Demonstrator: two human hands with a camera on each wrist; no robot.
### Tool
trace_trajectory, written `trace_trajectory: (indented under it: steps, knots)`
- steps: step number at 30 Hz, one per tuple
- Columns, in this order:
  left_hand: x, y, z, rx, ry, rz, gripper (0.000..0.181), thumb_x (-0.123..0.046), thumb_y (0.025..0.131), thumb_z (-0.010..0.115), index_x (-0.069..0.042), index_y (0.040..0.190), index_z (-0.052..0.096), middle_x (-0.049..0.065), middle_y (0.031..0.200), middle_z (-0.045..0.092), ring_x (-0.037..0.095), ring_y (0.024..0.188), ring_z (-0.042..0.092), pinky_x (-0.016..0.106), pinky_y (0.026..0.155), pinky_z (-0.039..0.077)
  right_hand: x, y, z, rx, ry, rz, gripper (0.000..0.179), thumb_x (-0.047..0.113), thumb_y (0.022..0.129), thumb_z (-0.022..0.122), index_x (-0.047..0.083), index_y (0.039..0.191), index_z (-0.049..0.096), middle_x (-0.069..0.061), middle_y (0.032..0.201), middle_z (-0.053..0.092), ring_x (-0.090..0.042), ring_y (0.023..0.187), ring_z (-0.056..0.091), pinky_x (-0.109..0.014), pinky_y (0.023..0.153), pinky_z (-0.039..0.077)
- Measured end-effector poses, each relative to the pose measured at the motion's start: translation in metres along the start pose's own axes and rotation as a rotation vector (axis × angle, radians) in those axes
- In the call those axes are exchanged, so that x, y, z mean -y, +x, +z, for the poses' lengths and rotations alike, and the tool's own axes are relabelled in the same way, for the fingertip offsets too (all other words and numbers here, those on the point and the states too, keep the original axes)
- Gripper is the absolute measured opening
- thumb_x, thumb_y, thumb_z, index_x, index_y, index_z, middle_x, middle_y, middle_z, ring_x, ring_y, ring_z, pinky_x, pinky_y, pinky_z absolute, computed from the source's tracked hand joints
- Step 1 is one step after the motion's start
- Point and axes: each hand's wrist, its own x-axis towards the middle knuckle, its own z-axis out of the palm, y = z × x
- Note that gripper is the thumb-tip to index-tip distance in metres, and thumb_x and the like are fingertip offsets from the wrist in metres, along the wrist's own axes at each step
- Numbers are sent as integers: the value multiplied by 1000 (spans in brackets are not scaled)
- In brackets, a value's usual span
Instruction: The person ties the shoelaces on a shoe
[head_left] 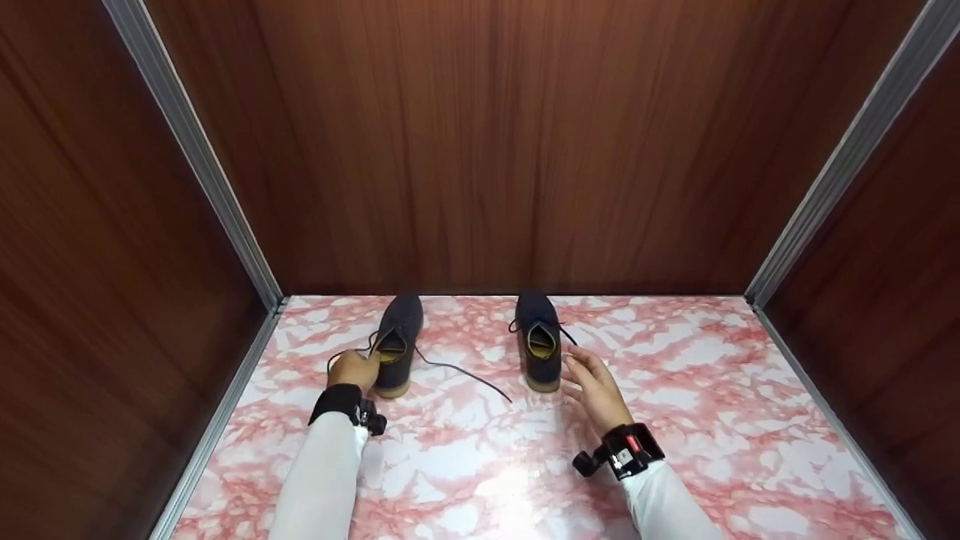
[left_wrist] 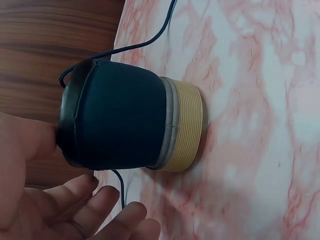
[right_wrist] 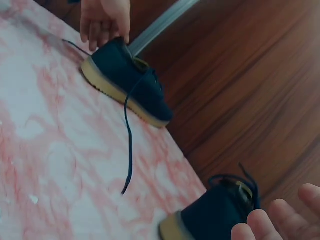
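The left hand (head_left: 356, 371) sets its thumb on the collar at the heel of the left shoe (head_left: 405, 315); its other fingers are loosely bent along the outer side, and I cannot tell whether they pinch the shoe or merely rest against it. The right hand (head_left: 600, 390) has released fingers, slightly bent and holding nothing, just beside the outer side of the right shoe (head_left: 536, 307), near the end of its lace.

Both shoes stand upright on their soles, well apart, toes toward the back wall (head_left: 480, 150) at the far edge of the table (head_left: 465, 465). They are dark blue, with pale tan soles and yellow lining inside the openings. The left shoe's lace (right_wrist: 130, 145) is loose: one long end trails across the table toward the middle, while the other runs outward by the left hand. The right shoe's lace (head_left: 568, 334) hangs out on both sides of the opening.

Each wrist wears a black strap with a small device (head_left: 630, 450), above white sleeves (head_left: 319, 480). The table has a red and white marbled top. Brown wood-grain panels rise around it, joined at the corners by grey metal strips (head_left: 195, 150).
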Motion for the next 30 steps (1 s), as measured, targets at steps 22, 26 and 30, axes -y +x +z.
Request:
trace_trajectory:
  steps: [22, 26, 30]
  knots:
    - [-5, -1, 10, 24, 54, -27, 54, -36, 99, 48, 10, 119, 69, 32, 128, 68, 47, 120, 66, 53, 104, 53, 4, -6, 57, 210, -64, 1, 51, 24, 107, 57, -2, 149, 45, -26, 151, 51, -26, 120, 63, -46, 104, 55]
    - [-6, -4, 13, 25, 39, -17, 49, -32, 100, 48, 10, 115, 69, 31, 116, 73, 41, 100, 74, 49, 92, 58, -4, -5, 68, 231, -49, 35, 50, 25, 107, 57, -1, 148, 46, -28, 153, 48, -35, 125, 62, -50, 106, 55]
    - [-4, -7, 18, 26, -18, -16, 46, -31, 102, 48, 8, 113, 68, 31, 108, 74, 32, 72, 76, 38, 72, 61, -12, -3, 77, 253, -7, 87, 52, 28, 108, 54, -1, 150, 43, -31, 156, 44, -46, 135, 57, -56, 110, 51]
